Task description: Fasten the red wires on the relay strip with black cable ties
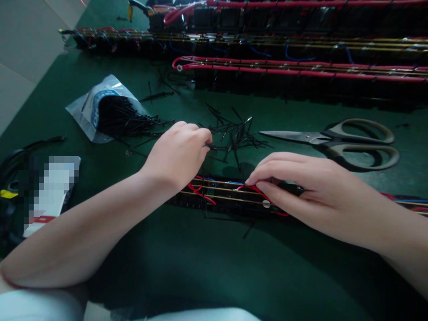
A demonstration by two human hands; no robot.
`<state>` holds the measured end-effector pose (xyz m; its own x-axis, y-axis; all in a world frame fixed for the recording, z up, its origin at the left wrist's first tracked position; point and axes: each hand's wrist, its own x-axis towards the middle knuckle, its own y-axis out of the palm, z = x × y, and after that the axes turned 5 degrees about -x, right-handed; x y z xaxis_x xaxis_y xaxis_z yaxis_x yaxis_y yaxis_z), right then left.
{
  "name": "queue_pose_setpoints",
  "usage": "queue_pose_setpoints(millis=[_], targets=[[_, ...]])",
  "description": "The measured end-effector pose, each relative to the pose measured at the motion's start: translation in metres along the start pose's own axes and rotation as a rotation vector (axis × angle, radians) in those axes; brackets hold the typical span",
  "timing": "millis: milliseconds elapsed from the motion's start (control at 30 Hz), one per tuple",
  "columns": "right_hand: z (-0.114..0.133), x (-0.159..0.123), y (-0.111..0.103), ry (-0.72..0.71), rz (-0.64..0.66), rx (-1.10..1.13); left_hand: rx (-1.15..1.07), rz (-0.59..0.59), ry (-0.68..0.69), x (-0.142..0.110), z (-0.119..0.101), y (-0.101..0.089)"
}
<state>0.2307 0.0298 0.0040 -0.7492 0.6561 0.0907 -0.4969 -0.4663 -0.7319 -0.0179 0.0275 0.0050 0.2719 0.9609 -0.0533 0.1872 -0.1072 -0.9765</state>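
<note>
A long dark strip (pixel 227 206) with brass-coloured rails, red wires (pixel 202 189) and blue wires lies across the green table in front of me. My left hand (pixel 182 149) is closed in a pinch above the strip's far side, beside a loose heap of black cable ties (pixel 239 133). A small dark end shows between its thumb and forefinger, seemingly a cable tie. On the strip, my right hand (pixel 297 185) is closed with its fingertips at a red wire (pixel 256 188). A thin black cable tie stands up by those fingertips; their exact grip is partly hidden.
An open plastic bag (pixel 112 87) spills more cable ties at the left. Scissors (pixel 321 137) lie beyond my right hand, blades pointing left. Several wired strips (pixel 301 67) with red cables line the back. At far left are black cables (pixel 15 156) and a blurred white packet (pixel 53 191).
</note>
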Motion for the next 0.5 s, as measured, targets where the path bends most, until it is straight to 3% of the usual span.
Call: queue_pose_setpoints(millis=[500], targets=[[-0.0011,-0.0016,0.0006,0.031,0.006,0.011,0.002,-0.06,-0.001,0.0006,0.0002,0.0044]])
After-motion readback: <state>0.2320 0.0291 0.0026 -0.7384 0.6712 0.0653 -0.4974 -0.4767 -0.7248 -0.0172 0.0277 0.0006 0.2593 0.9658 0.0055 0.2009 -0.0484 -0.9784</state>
